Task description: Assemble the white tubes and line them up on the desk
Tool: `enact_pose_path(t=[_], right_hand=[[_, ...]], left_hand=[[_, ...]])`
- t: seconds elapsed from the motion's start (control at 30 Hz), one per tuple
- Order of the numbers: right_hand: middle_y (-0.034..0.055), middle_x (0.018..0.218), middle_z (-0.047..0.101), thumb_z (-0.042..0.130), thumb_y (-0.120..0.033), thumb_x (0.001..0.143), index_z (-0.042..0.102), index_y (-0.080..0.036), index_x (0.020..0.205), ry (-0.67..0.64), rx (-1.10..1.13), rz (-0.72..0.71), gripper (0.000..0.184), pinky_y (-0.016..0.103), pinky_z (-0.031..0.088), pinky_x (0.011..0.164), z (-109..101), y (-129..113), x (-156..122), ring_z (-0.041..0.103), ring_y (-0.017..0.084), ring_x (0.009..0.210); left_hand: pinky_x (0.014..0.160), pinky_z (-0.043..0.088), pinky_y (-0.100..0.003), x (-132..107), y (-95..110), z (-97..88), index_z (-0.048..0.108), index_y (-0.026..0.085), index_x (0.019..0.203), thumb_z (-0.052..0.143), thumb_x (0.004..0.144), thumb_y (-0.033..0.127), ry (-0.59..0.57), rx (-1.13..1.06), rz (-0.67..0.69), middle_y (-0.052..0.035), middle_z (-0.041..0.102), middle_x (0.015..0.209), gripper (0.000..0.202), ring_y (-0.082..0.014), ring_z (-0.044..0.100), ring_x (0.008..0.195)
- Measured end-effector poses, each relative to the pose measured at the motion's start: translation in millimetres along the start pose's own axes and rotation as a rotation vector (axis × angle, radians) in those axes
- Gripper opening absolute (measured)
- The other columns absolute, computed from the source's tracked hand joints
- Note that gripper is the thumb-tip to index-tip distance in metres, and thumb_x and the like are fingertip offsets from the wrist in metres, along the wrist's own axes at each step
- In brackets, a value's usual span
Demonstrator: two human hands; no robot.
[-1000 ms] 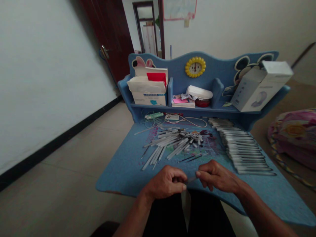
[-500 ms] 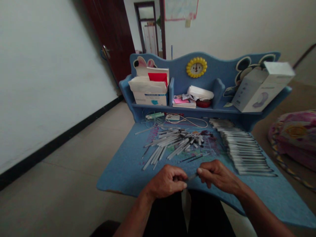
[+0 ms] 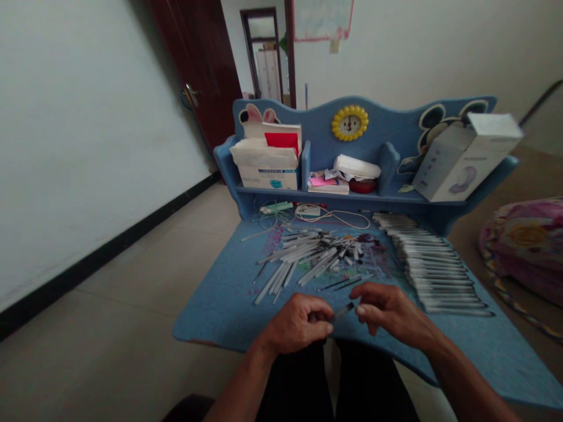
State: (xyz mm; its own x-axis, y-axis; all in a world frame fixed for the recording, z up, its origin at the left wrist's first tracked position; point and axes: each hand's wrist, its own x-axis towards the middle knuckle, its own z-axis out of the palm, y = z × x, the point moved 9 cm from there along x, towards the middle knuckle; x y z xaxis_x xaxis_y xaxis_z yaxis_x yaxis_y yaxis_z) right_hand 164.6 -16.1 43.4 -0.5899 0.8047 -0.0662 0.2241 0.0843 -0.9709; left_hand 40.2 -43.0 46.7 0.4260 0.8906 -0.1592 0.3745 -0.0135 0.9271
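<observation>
Blue desk (image 3: pixel 220 293) bearing a row of finished pens (image 3: pixel 433 269) at right and a loose pile of pen parts (image 3: pixel 308 255) mid-top. Above the front edge, left hand (image 3: pixel 299 322) curled shut around a pen (image 3: pixel 343 312), right hand (image 3: pixel 391 310) pinching its dark tip.

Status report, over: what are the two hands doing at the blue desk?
Left hand shut on a thin pen part. Right hand at its dark tip, grip unclear. Loose pen pile and neat pen row lie beyond, apart from both.

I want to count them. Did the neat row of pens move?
No. The row of pens still starts just under the white box.
</observation>
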Motion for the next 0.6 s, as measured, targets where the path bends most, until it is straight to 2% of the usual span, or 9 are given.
enact_pose_path(t=[0.03,0.1,0.2,0.27,0.37,0.43,0.5,0.53,0.6], right_hand=[[-0.0031,0.054,0.056,0.059,-0.043,0.079,0.062,-0.016,0.088,0.0,0.017,0.0,0.028,0.019,0.038,0.046,1,0,0,0.052,0.009,0.046],[-0.0026,0.052,0.055,0.057,-0.044,0.08,0.061,-0.016,0.074,0.007,0.009,0.021,0.029,0.018,0.037,0.043,2,1,0,0.052,0.009,0.043],[-0.0015,0.046,0.051,0.044,-0.049,0.086,0.054,-0.015,0.056,0.03,-0.044,0.059,0.046,0.018,0.033,0.038,2,3,0,0.049,0.008,0.037],[-0.0015,0.05,0.054,0.045,-0.05,0.085,0.058,-0.015,0.068,0.04,-0.02,0.052,0.041,0.018,0.034,0.039,1,2,0,0.05,0.008,0.039],[-0.0024,0.058,0.057,0.057,-0.047,0.079,0.059,-0.015,0.087,0.016,0.058,0.032,0.033,0.018,0.039,0.044,4,1,-1,0.053,0.009,0.044],[-0.0025,0.054,0.055,0.056,-0.048,0.079,0.058,-0.015,0.076,0.019,0.044,0.06,0.033,0.018,0.038,0.042,5,5,0,0.051,0.008,0.042],[-0.0021,0.047,0.052,0.047,-0.051,0.083,0.054,-0.015,0.06,0.047,-0.011,0.095,0.043,0.018,0.034,0.038,4,10,0,0.048,0.008,0.037],[-0.002,0.045,0.051,0.044,-0.052,0.085,0.053,-0.015,0.057,0.061,-0.032,0.102,0.047,0.018,0.034,0.038,2,11,0,0.048,0.008,0.036],[-0.002,0.046,0.053,0.044,-0.05,0.085,0.057,-0.015,0.064,0.074,-0.026,0.088,0.043,0.018,0.035,0.04,1,11,-1,0.05,0.008,0.038]], left_hand=[[0.051,0.032,-0.019,0,0,0.0,0.063,0.013,0.071,0.057,0.066,0.018,0.003,-0.002,0.002,0.0049,0.047,0.056,0.009,-0.0078,0.041,0.053],[0.051,0.032,-0.019,0,1,0.6,0.063,0.013,0.07,0.058,0.065,0.018,0.006,0.007,0.011,0.0048,0.046,0.056,0.008,-0.008,0.041,0.053],[0.051,0.032,-0.019,0,2,1.1,0.062,0.013,0.069,0.058,0.065,0.017,0.01,0.029,0.014,0.0047,0.046,0.056,0.007,-0.0083,0.042,0.053],[0.051,0.032,-0.019,0,0,1.0,0.063,0.013,0.07,0.057,0.066,0.018,0.014,0.028,0.0,0.0046,0.047,0.056,0.009,-0.0084,0.042,0.053],[0.051,0.032,-0.019,0,-3,1.3,0.064,0.013,0.072,0.058,0.066,0.019,0.015,0.019,-0.017,0.0046,0.047,0.056,0.01,-0.0084,0.042,0.053],[0.05,0.032,-0.019,1,-3,2.5,0.064,0.013,0.071,0.058,0.066,0.02,0.011,0.022,-0.022,0.0045,0.046,0.056,0.01,-0.0085,0.041,0.053],[0.05,0.032,-0.019,2,-3,4.0,0.064,0.013,0.069,0.058,0.065,0.019,0.006,0.031,-0.021,0.0043,0.047,0.056,0.009,-0.0087,0.042,0.053],[0.05,0.032,-0.019,2,-2,4.5,0.064,0.013,0.069,0.058,0.065,0.019,0.007,0.034,-0.021,0.0042,0.047,0.056,0.009,-0.0088,0.042,0.053],[0.05,0.033,-0.02,2,-2,4.2,0.064,0.013,0.07,0.057,0.065,0.019,0.019,0.034,-0.027,0.0042,0.048,0.056,0.01,-0.009,0.043,0.053]])
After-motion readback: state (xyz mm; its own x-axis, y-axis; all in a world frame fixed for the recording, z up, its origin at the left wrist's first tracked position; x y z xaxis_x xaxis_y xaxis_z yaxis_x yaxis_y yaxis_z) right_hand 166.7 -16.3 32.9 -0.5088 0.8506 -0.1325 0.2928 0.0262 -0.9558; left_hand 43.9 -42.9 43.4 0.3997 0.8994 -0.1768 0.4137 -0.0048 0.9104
